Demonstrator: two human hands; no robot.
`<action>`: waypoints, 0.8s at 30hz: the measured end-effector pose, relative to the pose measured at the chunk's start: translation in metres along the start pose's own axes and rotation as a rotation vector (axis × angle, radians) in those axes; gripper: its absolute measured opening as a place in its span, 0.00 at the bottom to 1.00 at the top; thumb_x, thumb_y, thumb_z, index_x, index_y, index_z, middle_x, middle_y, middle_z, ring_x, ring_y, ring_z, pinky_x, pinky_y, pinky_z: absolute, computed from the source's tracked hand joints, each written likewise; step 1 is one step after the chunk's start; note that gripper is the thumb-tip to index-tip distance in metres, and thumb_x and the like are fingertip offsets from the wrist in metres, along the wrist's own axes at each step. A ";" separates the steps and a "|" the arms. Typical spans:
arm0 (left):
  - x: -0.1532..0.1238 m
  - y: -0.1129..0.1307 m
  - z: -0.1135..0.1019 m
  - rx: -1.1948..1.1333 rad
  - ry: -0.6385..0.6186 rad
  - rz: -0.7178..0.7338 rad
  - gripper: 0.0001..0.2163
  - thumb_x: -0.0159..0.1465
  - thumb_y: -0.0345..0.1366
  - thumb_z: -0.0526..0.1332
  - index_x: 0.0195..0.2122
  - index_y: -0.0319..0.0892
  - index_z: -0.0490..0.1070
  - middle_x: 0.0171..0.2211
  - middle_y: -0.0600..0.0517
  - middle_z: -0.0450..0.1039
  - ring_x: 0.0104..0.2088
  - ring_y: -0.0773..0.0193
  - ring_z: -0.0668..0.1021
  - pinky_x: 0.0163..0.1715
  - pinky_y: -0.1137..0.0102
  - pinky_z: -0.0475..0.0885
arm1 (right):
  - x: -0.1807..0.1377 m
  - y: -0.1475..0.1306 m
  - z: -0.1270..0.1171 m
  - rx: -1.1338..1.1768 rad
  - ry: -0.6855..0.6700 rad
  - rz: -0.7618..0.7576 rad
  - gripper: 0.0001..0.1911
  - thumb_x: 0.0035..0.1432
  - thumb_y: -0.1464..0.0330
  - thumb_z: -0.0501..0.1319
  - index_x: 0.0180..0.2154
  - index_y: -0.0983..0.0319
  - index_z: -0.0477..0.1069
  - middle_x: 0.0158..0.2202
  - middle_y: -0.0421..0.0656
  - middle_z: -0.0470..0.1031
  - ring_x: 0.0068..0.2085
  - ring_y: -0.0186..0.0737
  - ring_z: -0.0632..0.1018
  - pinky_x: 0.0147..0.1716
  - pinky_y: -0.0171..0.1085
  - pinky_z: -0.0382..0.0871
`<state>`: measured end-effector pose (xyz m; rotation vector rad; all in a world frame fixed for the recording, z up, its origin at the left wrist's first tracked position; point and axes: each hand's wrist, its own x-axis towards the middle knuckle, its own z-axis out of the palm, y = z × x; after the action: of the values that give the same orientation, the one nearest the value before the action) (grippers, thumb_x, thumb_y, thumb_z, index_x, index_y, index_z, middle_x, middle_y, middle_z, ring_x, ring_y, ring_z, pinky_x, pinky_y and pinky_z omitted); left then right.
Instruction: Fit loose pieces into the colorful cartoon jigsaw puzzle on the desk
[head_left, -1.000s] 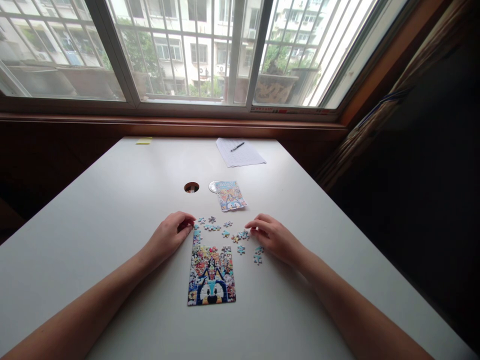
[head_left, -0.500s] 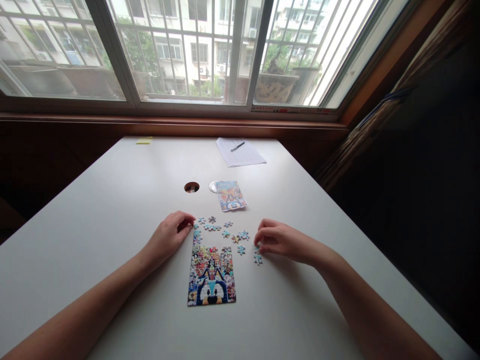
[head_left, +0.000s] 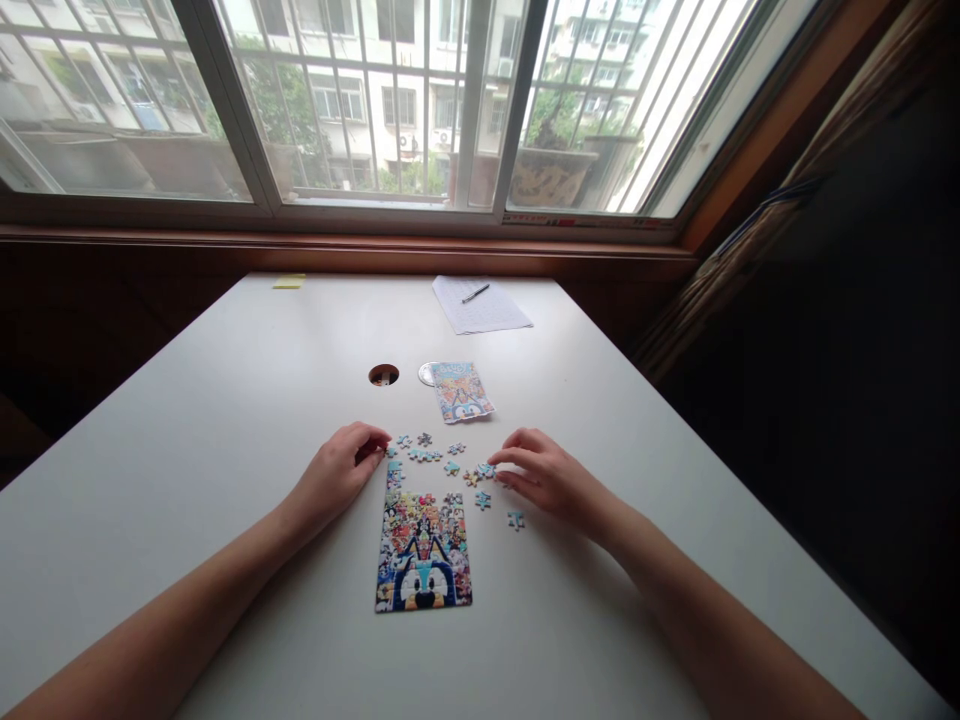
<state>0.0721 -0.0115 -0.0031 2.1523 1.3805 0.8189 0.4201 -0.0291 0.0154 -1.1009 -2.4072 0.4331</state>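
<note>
A partly assembled jigsaw puzzle [head_left: 424,550] with a blue cartoon dog lies flat on the white table, its left column reaching higher than the rest. At the top of that column, the thumb and fingers of my left hand [head_left: 349,465] are pinched on a puzzle piece [head_left: 391,452], mostly hidden by the fingertips. My right hand [head_left: 551,475] is over the loose pieces, thumb and fingers apart, the fingertips at a light-blue puzzle piece [head_left: 486,470]. Close by are a blue piece [head_left: 483,500], a yellowish piece [head_left: 471,478] and a separate piece [head_left: 515,520].
Several more loose pieces [head_left: 426,455] lie above the puzzle. Beyond them is a picture card [head_left: 463,392] overlapping a round silvery disc [head_left: 426,374], beside a round table hole [head_left: 383,375]. Paper [head_left: 487,315] with a pen [head_left: 475,293] and yellow sticky notes [head_left: 289,282] lie at the far edge.
My right hand has moved left and slightly away from me, from the pieces at the right to the loose cluster, with its fingers spread more. My left hand has stayed put.
</note>
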 end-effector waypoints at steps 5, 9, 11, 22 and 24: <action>0.001 0.000 0.000 -0.002 -0.001 0.005 0.07 0.67 0.33 0.57 0.43 0.44 0.73 0.42 0.50 0.75 0.42 0.59 0.77 0.44 0.64 0.74 | 0.003 -0.017 0.017 -0.115 0.000 -0.031 0.13 0.66 0.64 0.63 0.51 0.52 0.76 0.46 0.47 0.74 0.47 0.48 0.71 0.48 0.49 0.70; 0.001 0.003 0.000 0.000 0.004 0.005 0.07 0.67 0.33 0.57 0.43 0.44 0.73 0.42 0.50 0.75 0.42 0.59 0.77 0.44 0.64 0.74 | 0.003 -0.022 0.018 -0.133 -0.003 -0.016 0.11 0.66 0.64 0.63 0.49 0.50 0.77 0.47 0.46 0.74 0.47 0.48 0.70 0.49 0.49 0.69; 0.001 0.003 -0.001 0.002 0.005 0.005 0.07 0.67 0.33 0.57 0.43 0.44 0.73 0.42 0.50 0.75 0.42 0.59 0.77 0.44 0.64 0.74 | 0.003 -0.021 0.017 -0.138 0.010 -0.018 0.09 0.66 0.65 0.62 0.47 0.51 0.78 0.46 0.46 0.74 0.47 0.48 0.70 0.48 0.48 0.69; 0.000 0.002 -0.002 -0.004 0.011 0.006 0.07 0.66 0.32 0.57 0.42 0.45 0.73 0.42 0.51 0.75 0.42 0.60 0.77 0.44 0.64 0.74 | 0.007 -0.018 0.016 -0.189 0.068 -0.050 0.10 0.67 0.66 0.62 0.48 0.55 0.77 0.45 0.47 0.76 0.47 0.48 0.72 0.46 0.47 0.71; -0.001 0.002 -0.003 -0.006 0.014 0.012 0.07 0.66 0.32 0.57 0.42 0.45 0.73 0.42 0.50 0.76 0.42 0.60 0.77 0.44 0.64 0.74 | 0.010 -0.019 0.014 -0.204 0.063 -0.045 0.10 0.66 0.68 0.62 0.48 0.56 0.77 0.44 0.47 0.76 0.46 0.48 0.72 0.45 0.47 0.71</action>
<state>0.0716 -0.0130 0.0003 2.1561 1.3712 0.8435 0.3952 -0.0343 0.0150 -1.1247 -2.4562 0.1377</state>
